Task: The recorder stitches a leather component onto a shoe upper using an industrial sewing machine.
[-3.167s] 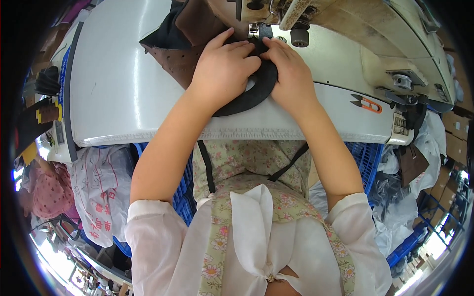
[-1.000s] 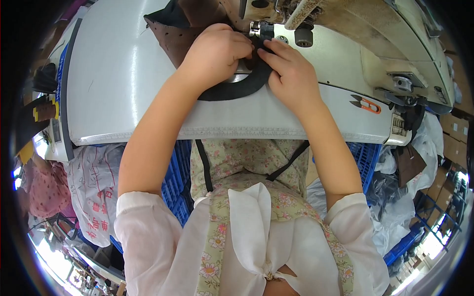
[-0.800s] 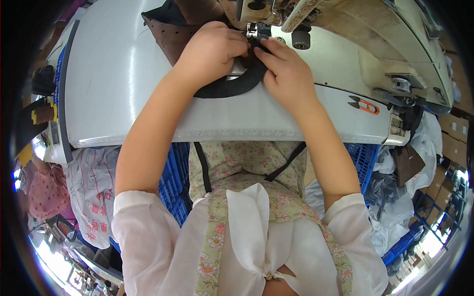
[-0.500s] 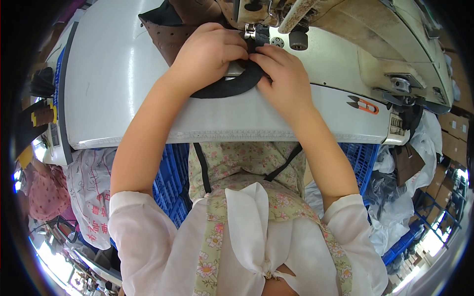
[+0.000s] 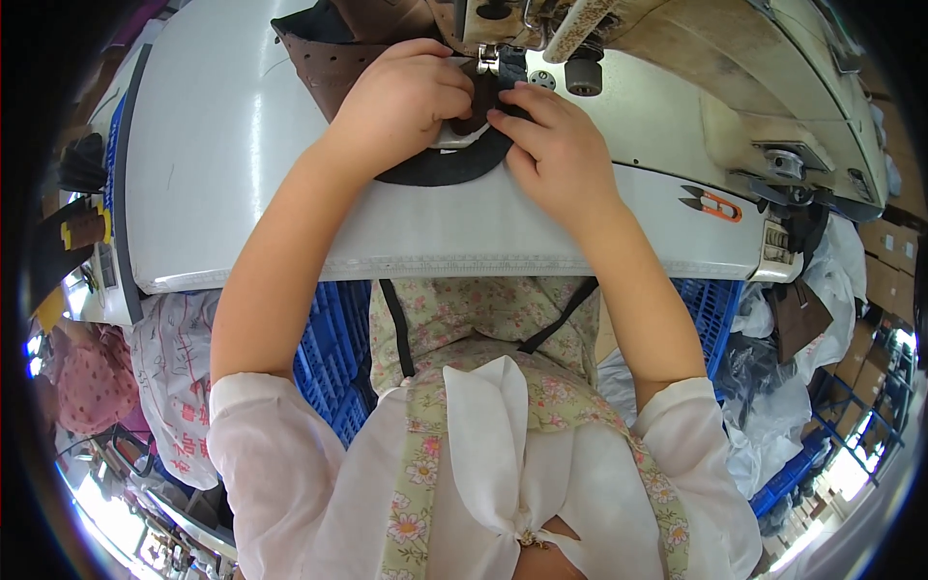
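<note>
Beneath the presser foot (image 5: 489, 58) of a sewing machine lies a brown perforated fabric piece (image 5: 333, 75). A black fabric band (image 5: 440, 171) curves from it towards me across the white machine bed. My left hand (image 5: 401, 104) has its fingers curled over the brown piece, left of the foot. On the other side, my right hand (image 5: 559, 140) bends its fingers down onto the band where it meets the brown fabric, close in front of the foot. The fingers partly cover the fabric edges between my hands.
Orange-handled thread snips (image 5: 712, 204) lie on the bed at the right. The machine's arm (image 5: 696, 68) overhangs the far right. A ruler strip (image 5: 454, 265) runs along the front edge. Blue crates (image 5: 333, 338) and plastic bags (image 5: 184, 387) are below the table.
My left hand has shifted slightly left, and my hands are a little farther apart. More of the brown fabric shows between them, and the black band has moved slightly away from me.
</note>
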`<action>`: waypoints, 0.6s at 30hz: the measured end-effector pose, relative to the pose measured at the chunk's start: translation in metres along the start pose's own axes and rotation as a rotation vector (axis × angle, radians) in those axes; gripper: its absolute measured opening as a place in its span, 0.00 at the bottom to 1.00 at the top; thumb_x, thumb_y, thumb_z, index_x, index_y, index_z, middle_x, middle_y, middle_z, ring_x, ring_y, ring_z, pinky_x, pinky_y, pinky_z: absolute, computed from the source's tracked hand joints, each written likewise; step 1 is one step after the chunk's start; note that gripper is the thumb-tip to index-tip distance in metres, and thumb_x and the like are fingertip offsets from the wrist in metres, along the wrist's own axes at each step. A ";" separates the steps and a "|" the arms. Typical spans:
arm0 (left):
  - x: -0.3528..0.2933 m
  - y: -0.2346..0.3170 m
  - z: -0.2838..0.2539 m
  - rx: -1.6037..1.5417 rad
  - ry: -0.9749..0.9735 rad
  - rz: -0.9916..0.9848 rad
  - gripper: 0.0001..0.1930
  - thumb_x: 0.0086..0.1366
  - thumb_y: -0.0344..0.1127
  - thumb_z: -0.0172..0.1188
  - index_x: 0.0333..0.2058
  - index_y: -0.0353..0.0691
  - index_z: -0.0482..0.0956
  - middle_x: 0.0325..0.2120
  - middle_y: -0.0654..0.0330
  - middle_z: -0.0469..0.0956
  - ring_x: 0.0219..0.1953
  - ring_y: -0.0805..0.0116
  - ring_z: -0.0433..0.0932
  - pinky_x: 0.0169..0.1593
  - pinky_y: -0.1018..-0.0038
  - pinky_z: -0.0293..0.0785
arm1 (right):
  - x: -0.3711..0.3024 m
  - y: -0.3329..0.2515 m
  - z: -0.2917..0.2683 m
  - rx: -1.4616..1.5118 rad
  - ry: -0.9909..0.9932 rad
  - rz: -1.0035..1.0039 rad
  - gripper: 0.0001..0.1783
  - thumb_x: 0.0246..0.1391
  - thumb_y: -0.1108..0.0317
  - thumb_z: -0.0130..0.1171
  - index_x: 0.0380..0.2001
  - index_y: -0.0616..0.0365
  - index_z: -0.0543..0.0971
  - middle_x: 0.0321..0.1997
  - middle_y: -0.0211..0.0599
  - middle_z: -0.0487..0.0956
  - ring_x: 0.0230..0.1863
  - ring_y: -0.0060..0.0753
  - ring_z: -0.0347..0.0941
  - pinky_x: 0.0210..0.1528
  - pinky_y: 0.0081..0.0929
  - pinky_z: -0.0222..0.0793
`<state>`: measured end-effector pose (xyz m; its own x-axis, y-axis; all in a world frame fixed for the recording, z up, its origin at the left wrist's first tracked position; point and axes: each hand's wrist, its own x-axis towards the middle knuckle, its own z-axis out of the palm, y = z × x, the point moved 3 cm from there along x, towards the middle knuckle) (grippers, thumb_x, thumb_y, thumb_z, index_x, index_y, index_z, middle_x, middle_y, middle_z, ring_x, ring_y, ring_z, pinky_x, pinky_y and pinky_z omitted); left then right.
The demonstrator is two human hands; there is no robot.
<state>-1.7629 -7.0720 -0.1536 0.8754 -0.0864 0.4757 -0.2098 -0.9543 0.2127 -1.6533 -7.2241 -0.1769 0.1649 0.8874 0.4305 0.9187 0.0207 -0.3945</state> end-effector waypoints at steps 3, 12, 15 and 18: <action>0.001 -0.005 -0.001 -0.050 -0.027 -0.017 0.08 0.44 0.20 0.57 0.23 0.39 0.81 0.29 0.66 0.81 0.39 0.64 0.78 0.58 0.63 0.71 | -0.002 0.000 0.000 -0.001 0.008 -0.011 0.17 0.44 0.74 0.58 0.40 0.55 0.83 0.49 0.38 0.78 0.56 0.43 0.72 0.56 0.39 0.69; -0.001 -0.007 -0.001 -0.053 -0.021 -0.010 0.08 0.45 0.19 0.57 0.23 0.39 0.81 0.29 0.66 0.81 0.39 0.64 0.78 0.59 0.63 0.70 | -0.003 -0.003 0.003 -0.016 0.018 -0.014 0.16 0.46 0.72 0.58 0.41 0.55 0.83 0.50 0.38 0.78 0.57 0.44 0.70 0.59 0.40 0.66; 0.000 -0.009 -0.002 -0.059 -0.023 -0.010 0.08 0.45 0.20 0.57 0.23 0.39 0.81 0.29 0.66 0.81 0.39 0.65 0.79 0.59 0.64 0.70 | -0.001 -0.005 0.003 -0.023 0.013 -0.012 0.16 0.47 0.72 0.58 0.42 0.55 0.82 0.50 0.38 0.78 0.58 0.44 0.70 0.59 0.40 0.65; 0.001 -0.009 -0.001 -0.045 -0.021 -0.007 0.08 0.45 0.20 0.57 0.23 0.40 0.81 0.29 0.66 0.81 0.39 0.65 0.79 0.59 0.64 0.69 | -0.001 -0.005 0.003 -0.035 0.013 -0.009 0.16 0.47 0.71 0.58 0.42 0.55 0.82 0.51 0.38 0.78 0.58 0.43 0.70 0.59 0.41 0.65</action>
<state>-1.7611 -7.0633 -0.1540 0.8858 -0.0861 0.4560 -0.2226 -0.9411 0.2545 -1.6593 -7.2240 -0.1774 0.1604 0.8813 0.4444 0.9322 0.0127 -0.3617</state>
